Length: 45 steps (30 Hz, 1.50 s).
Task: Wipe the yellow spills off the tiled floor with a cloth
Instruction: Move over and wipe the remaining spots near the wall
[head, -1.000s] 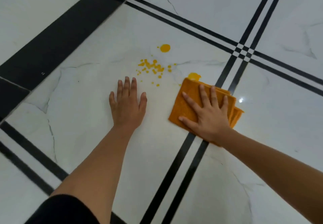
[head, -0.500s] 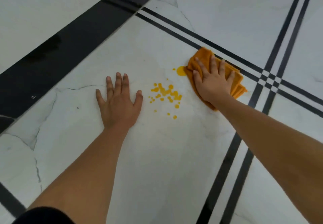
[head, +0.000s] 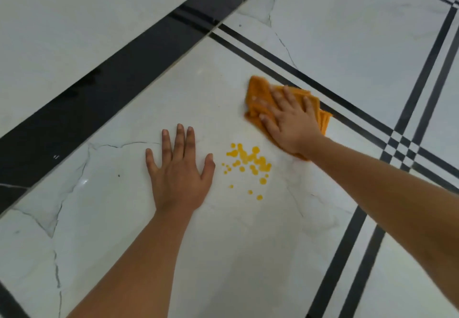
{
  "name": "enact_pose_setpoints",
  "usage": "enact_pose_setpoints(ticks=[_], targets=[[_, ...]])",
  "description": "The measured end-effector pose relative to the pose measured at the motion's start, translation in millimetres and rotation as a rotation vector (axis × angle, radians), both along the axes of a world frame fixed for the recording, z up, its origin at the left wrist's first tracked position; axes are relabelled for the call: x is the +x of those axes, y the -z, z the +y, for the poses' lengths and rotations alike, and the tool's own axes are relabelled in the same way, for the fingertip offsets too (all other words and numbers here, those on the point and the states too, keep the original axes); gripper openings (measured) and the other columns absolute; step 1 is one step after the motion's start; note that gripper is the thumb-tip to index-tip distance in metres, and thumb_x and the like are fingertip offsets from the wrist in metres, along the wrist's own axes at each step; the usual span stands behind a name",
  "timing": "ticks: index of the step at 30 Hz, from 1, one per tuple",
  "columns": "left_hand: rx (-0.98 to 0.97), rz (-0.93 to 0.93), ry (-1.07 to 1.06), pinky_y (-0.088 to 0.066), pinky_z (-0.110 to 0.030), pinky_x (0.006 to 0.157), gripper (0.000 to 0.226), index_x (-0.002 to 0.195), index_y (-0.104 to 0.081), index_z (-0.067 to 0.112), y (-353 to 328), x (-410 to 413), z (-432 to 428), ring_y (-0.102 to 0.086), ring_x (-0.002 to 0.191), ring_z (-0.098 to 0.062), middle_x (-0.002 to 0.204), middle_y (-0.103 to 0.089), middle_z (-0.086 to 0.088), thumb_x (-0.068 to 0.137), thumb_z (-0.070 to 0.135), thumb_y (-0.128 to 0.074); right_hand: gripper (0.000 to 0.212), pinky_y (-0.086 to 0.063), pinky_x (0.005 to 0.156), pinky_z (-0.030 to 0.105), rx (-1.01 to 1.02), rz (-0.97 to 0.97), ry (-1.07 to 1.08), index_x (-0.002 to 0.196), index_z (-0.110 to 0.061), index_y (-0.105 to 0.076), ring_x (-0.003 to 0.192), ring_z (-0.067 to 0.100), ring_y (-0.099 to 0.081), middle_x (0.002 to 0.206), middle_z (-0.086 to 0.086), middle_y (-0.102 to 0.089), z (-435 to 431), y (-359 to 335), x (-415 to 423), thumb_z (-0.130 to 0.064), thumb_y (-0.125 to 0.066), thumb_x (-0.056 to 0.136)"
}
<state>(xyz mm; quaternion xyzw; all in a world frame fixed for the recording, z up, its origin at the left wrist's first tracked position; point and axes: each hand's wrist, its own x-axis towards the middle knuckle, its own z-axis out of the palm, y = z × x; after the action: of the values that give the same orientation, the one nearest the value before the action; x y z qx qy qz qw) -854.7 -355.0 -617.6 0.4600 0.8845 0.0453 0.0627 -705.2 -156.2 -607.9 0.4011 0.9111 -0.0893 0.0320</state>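
A cluster of small yellow spills [head: 248,162] lies on the white marble floor tile [head: 223,243], between my two hands. My right hand [head: 289,121] presses flat on a folded orange cloth [head: 258,96], which sits just beyond and to the right of the drops, close to a pair of thin black lines. My left hand [head: 180,171] rests flat on the tile with fingers spread, holding nothing, directly left of the drops. No large yellow blob shows beside the cloth.
A wide black floor band [head: 99,86] runs diagonally across the upper left. Thin double black inlay lines [head: 347,255] cross at the right. Grey veins mark the tile at the left [head: 57,206].
My right hand slid the cloth forward and to the left, over the two larger yellow blobs, which no longer show. My left hand stayed planted on the tile.
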Motion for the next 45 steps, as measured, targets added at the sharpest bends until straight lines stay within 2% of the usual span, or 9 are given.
enact_pose_setpoints(ticks=[3, 7, 16, 19, 23, 34, 39, 42, 45], targets=[[0.011, -0.002, -0.005, -0.004, -0.051, 0.112, 0.075, 0.149, -0.010, 0.021, 0, 0, 0, -0.001, 0.145, -0.021, 0.157, -0.009, 0.001, 0.083, 0.057, -0.004, 0.050, 0.006, 0.110, 0.058, -0.081, 0.031, 0.296, 0.144, -0.047, -0.010, 0.144, 0.027, 0.007, 0.158, -0.002, 0.000, 6, -4, -27, -0.055, -0.013, 0.095], [-0.008, 0.007, -0.008, -0.005, -0.051, 0.112, 0.075, 0.149, -0.009, 0.022, 1, 0, 2, -0.001, 0.145, -0.021, 0.157, -0.009, 0.001, 0.083, 0.058, -0.004, 0.057, -0.002, 0.111, 0.057, 0.000, 0.006, -0.226, 0.143, -0.049, -0.010, 0.145, 0.024, 0.000, 0.158, -0.006, -0.003, -13, 1, -31, -0.058, -0.002, 0.087], [0.000, -0.005, -0.006, -0.003, -0.051, 0.112, 0.075, 0.149, -0.008, 0.023, 0, -2, 1, 0.001, 0.145, -0.021, 0.158, -0.007, 0.002, 0.082, 0.057, -0.003, 0.055, -0.001, 0.111, 0.055, -0.006, 0.011, -0.270, 0.142, -0.050, -0.009, 0.145, 0.022, 0.000, 0.158, -0.008, -0.004, -8, 0, -38, -0.059, -0.003, 0.088], [0.008, -0.011, -0.006, -0.003, -0.052, 0.112, 0.074, 0.149, -0.009, 0.022, -1, -1, 0, 0.001, 0.145, -0.021, 0.158, -0.007, 0.001, 0.084, 0.057, -0.006, 0.049, 0.003, 0.111, 0.058, -0.068, 0.055, 0.163, 0.143, -0.049, -0.010, 0.145, 0.025, 0.005, 0.158, -0.005, -0.003, -6, -4, -46, -0.056, -0.011, 0.094], [-0.001, -0.016, -0.007, -0.001, -0.052, 0.112, 0.067, 0.149, -0.005, 0.022, 0, -3, 1, 0.005, 0.145, -0.021, 0.158, -0.002, 0.001, 0.092, 0.054, -0.018, 0.055, -0.003, 0.110, 0.058, -0.003, 0.037, -0.182, 0.142, -0.051, -0.009, 0.145, 0.024, 0.001, 0.158, -0.008, -0.003, -40, 3, -32, -0.060, -0.006, 0.088], [0.027, -0.017, 0.141, 0.006, -0.046, 0.113, 0.057, 0.149, -0.006, 0.026, -10, -5, -28, 0.008, 0.144, -0.018, 0.158, 0.002, 0.001, 0.096, 0.043, -0.019, 0.051, 0.006, 0.109, 0.059, -0.098, 0.049, 0.197, 0.143, -0.048, -0.008, 0.144, 0.025, 0.007, 0.158, -0.006, 0.000, -87, -8, -25, -0.057, -0.013, 0.094], [-0.052, -0.015, 0.176, 0.007, -0.051, 0.112, 0.059, 0.148, 0.002, 0.029, -13, -16, -57, 0.011, 0.144, -0.017, 0.158, 0.008, 0.002, 0.095, 0.047, -0.017, 0.057, 0.002, 0.111, 0.056, -0.055, -0.017, -0.275, 0.140, -0.053, 0.001, 0.144, 0.020, 0.007, 0.157, -0.012, 0.003, -116, -4, -5, -0.065, 0.001, 0.085], [-0.055, -0.038, 0.198, 0.009, -0.053, 0.111, 0.061, 0.148, 0.004, 0.030, -15, -11, -63, 0.012, 0.144, -0.017, 0.157, 0.010, 0.003, 0.094, 0.050, -0.017, 0.052, 0.007, 0.110, 0.058, -0.110, 0.039, 0.181, 0.143, -0.049, -0.005, 0.144, 0.023, 0.009, 0.158, -0.008, 0.003, -115, -8, -22, -0.061, -0.009, 0.092], [-0.040, -0.033, 0.214, 0.009, -0.051, 0.111, 0.062, 0.148, 0.002, 0.030, -13, -9, -65, 0.011, 0.144, -0.016, 0.158, 0.008, 0.004, 0.094, 0.052, -0.017, 0.058, 0.004, 0.110, 0.056, -0.021, 0.034, -0.161, 0.142, -0.050, -0.001, 0.144, 0.022, 0.007, 0.158, -0.009, 0.001, -142, 0, -9, -0.063, -0.001, 0.086]])
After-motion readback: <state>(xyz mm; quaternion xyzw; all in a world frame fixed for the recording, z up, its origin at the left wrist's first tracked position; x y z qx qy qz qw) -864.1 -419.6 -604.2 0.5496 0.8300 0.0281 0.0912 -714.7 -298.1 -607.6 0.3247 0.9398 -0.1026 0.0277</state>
